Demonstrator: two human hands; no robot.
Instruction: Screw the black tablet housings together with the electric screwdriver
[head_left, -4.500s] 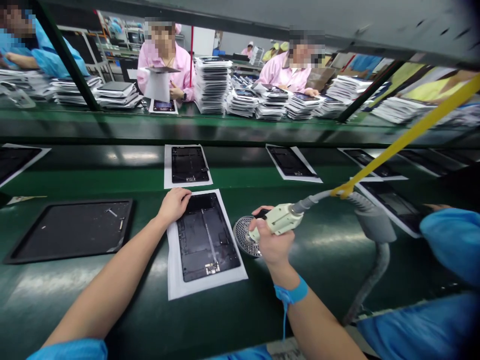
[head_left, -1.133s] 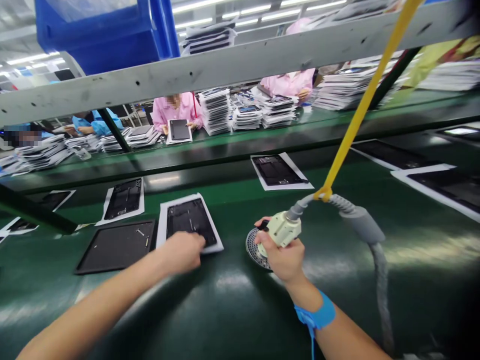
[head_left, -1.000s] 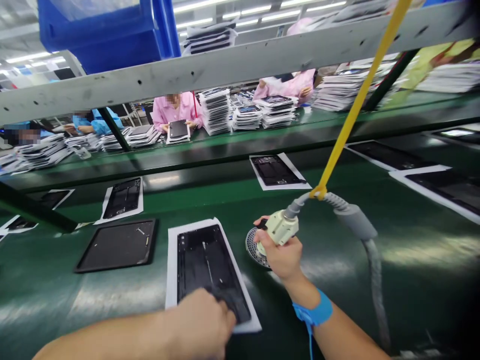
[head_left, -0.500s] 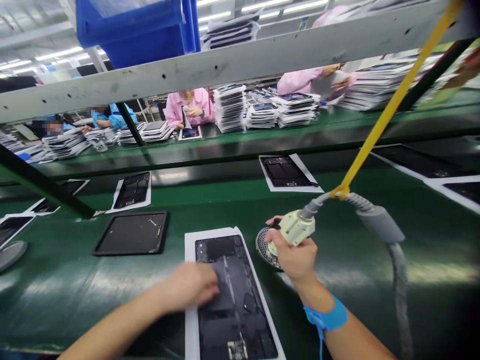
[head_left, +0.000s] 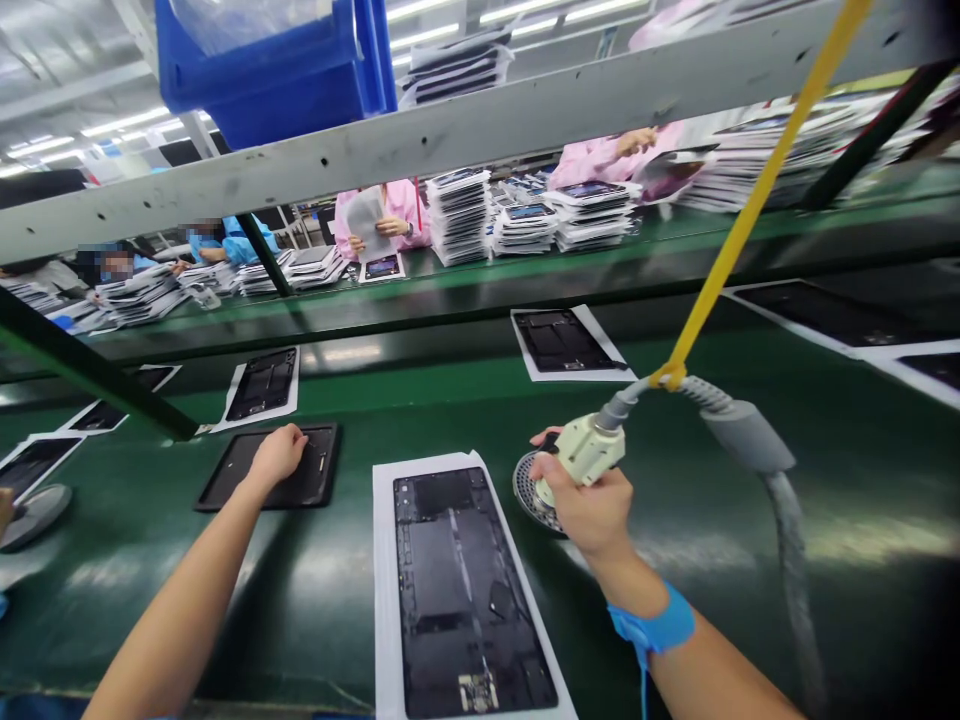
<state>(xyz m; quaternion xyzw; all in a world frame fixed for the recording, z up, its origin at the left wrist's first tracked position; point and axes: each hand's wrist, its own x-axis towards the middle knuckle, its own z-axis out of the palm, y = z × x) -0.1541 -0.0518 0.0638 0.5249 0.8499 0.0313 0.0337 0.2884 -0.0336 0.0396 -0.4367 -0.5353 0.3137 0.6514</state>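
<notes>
My left hand (head_left: 278,455) is over the shallow black tray (head_left: 225,485) at left, its fingers pinched together near the small metal parts. Whether they hold one is too small to see. A short metal piece (head_left: 322,463) lies in the tray beside the fingertips. My right hand (head_left: 589,500) grips a pale green corded hand tool (head_left: 585,450) with a round perforated metal disc (head_left: 529,490) at its lower end. Between my hands, an opened black tablet housing (head_left: 442,570) lies on a white sheet (head_left: 386,600), its near edge close to the bottom of the view.
Other tablet housings (head_left: 262,383) on white sheets lie along the green bench. A yellow strap (head_left: 750,220) holds up the tool's grey cable (head_left: 784,520). A metal shelf beam (head_left: 420,145) with a blue bin (head_left: 277,85) crosses above. Co-workers sit behind stacks (head_left: 459,215).
The tablet housing has come nearer, drawn by my left hand, which then passed over it and moved left to the tray. My right hand keeps hold of the tool.
</notes>
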